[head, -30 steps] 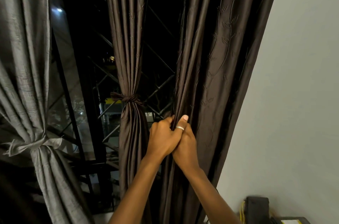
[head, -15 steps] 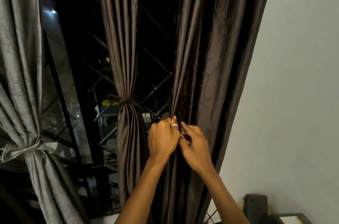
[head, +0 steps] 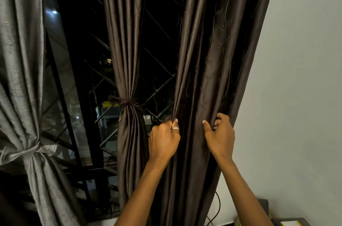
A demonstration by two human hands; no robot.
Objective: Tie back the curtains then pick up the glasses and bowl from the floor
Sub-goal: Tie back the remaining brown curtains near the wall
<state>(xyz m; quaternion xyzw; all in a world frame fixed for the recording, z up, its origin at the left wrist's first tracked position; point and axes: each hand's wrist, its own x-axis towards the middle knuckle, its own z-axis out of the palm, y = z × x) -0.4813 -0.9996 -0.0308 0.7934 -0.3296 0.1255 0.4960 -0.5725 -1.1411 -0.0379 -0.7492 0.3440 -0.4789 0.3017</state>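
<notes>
The left hand (head: 163,140) pinches the left edge of the loose brown curtain (head: 212,59) between curled fingers and ringed thumb; the right hand (head: 219,137), at its 3 o'clock, grips a fold of the same cloth near its right edge. That curtain hangs untied beside the wall (head: 299,77), with a tied brown curtain (head: 125,40) at the left hand's 9 o'clock and a tied grey curtain (head: 20,59) farther that way.

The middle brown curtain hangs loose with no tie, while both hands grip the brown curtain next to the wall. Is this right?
Not quite. The head view shows the middle brown curtain tied with a knotted band around it. The rest holds: the left hand and the right hand both grip the brown curtain next to the wall.
</notes>
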